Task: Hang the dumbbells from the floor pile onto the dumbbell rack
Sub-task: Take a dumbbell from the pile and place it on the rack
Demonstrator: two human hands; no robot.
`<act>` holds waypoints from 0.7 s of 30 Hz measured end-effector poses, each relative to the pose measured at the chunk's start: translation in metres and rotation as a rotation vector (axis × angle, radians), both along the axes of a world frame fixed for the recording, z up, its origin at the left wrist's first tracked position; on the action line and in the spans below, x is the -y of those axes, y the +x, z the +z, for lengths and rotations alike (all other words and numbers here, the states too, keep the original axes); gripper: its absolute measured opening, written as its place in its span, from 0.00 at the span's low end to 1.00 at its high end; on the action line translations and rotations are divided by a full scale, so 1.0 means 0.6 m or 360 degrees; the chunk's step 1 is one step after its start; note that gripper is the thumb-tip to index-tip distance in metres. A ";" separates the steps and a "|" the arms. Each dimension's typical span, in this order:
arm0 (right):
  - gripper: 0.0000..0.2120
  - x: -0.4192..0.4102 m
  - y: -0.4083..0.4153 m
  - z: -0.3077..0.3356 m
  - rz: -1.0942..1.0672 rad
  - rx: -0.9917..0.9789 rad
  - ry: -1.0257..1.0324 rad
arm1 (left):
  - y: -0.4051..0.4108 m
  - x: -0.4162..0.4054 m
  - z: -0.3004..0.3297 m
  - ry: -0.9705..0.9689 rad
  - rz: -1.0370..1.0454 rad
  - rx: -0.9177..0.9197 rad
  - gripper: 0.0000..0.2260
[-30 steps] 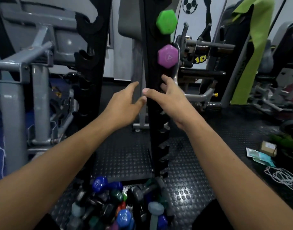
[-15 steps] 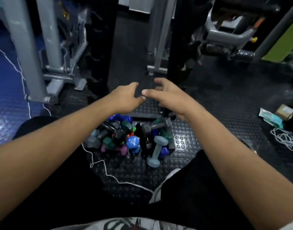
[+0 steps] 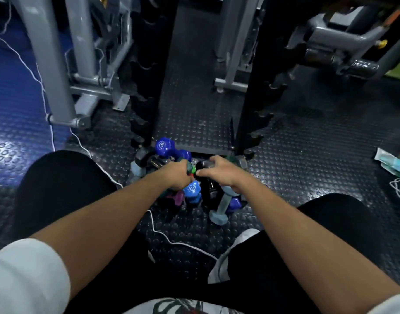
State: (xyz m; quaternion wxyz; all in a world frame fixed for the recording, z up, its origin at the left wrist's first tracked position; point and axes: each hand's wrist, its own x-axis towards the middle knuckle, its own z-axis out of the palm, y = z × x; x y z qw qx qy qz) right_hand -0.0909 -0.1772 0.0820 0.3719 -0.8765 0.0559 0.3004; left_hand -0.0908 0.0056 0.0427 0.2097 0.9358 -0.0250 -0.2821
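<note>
The person's right hand [image 3: 219, 172] is curled over a grey metal dumbbell [image 3: 209, 164] at the top of the floor pile, fingers wrapped round its handle. The left hand [image 3: 175, 175] reaches into the same pile just beside it, fingers bent down among the weights; whether it grips one cannot be told, since the fingertips are hidden.

Around the hands lies the heap of small coloured dumbbells [image 3: 187, 177]: a dark blue hexagonal dumbbell [image 3: 164, 146] at the far edge, a lighter blue one [image 3: 192, 190] under the wrists, a purple one [image 3: 177, 198] and a pale blue-grey dumbbell [image 3: 221, 208] standing on end nearest the person.

Just beyond the pile rise the two black notched uprights of the dumbbell rack [image 3: 254, 123], their lower hooks bare.

A thin white cable [image 3: 178, 242] runs across the studded black rubber floor [image 3: 307, 155] between the person's knees.

Risk: the weights rest loosely on each other, so lifting one may roll others onto fingers, and the upright dumbbell could topple.
</note>
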 end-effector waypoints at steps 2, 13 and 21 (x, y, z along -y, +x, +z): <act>0.45 -0.004 0.005 -0.033 0.0042 -0.0017 -0.0070 | 0.001 -0.004 -0.020 0.0045 -0.0036 -0.0046 0.25; 0.33 -0.026 0.026 -0.181 0.0404 -0.0085 -0.0429 | 0.000 -0.009 -0.122 0.0158 -0.0106 -0.0247 0.21; 0.30 -0.057 0.028 -0.252 0.0501 0.0025 -0.0491 | 0.016 -0.011 -0.137 0.0089 -0.0048 -0.0191 0.21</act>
